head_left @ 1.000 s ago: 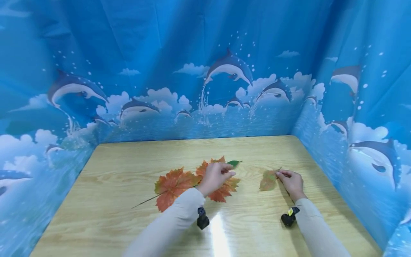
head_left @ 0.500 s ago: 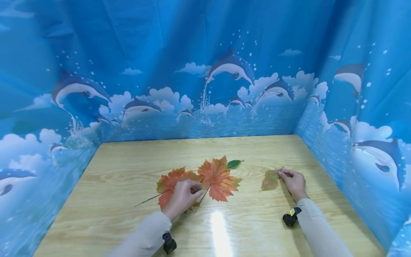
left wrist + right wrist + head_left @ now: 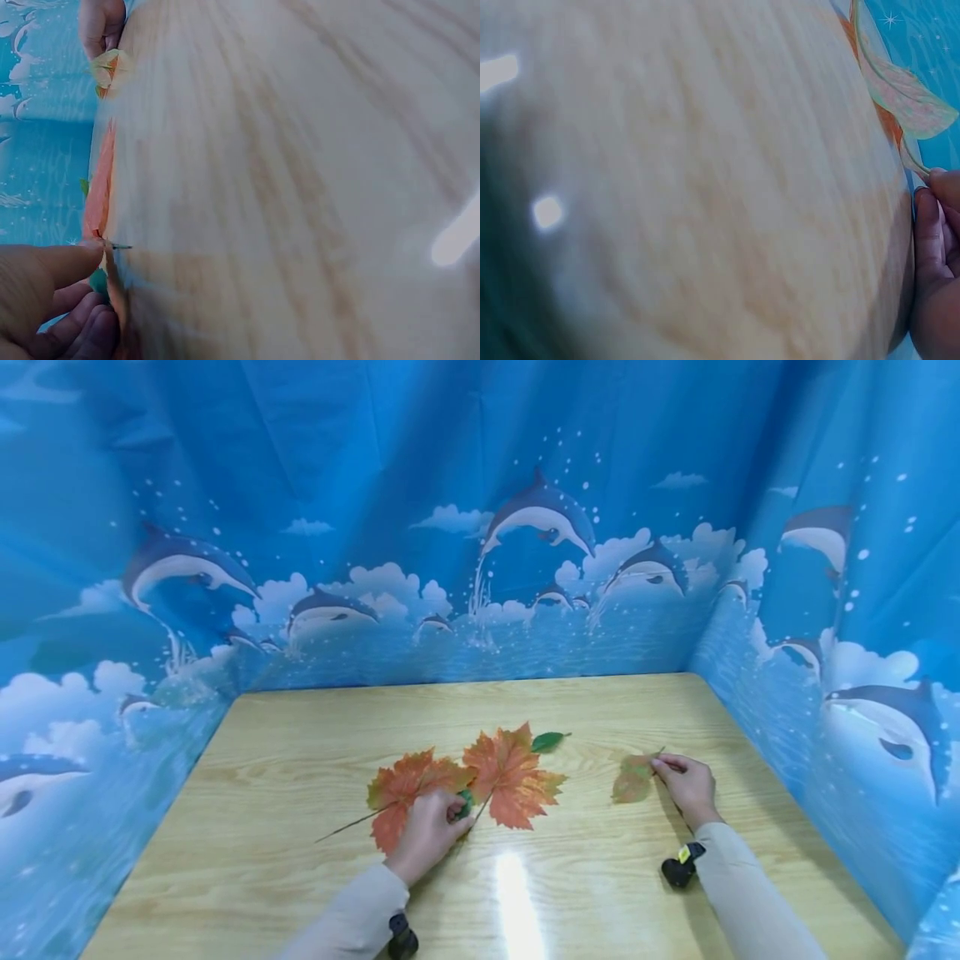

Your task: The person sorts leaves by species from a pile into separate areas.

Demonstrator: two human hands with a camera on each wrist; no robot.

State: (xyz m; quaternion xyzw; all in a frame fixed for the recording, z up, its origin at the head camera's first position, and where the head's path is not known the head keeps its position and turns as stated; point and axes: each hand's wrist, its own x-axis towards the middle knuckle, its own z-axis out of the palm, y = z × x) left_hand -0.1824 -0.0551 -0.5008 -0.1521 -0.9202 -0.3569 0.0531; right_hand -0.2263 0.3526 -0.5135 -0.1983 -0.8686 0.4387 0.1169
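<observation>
My left hand (image 3: 429,833) is over the left orange maple leaf (image 3: 405,785), its fingers curled about a small green leaf (image 3: 464,804). In the left wrist view that green leaf (image 3: 98,282) shows between thumb and fingers, partly hidden. A second orange maple leaf (image 3: 508,777) lies flat just to the right, its dark stem close to my left fingertips. My right hand (image 3: 688,787) pinches the stem of a pale green-orange leaf (image 3: 632,779). Seen from the right wrist, this leaf (image 3: 909,101) extends beyond the thumb and fingertip.
Another green leaf (image 3: 547,742) lies behind the right maple leaf. The wood-grain table (image 3: 285,735) has a bright light reflection near its front. Blue dolphin-print curtains (image 3: 420,527) enclose the back and both sides.
My left hand has moved from above the right maple leaf, near the rear green leaf, leftward and nearer, to a small green leaf. The right hand keeps its pinch, almost still.
</observation>
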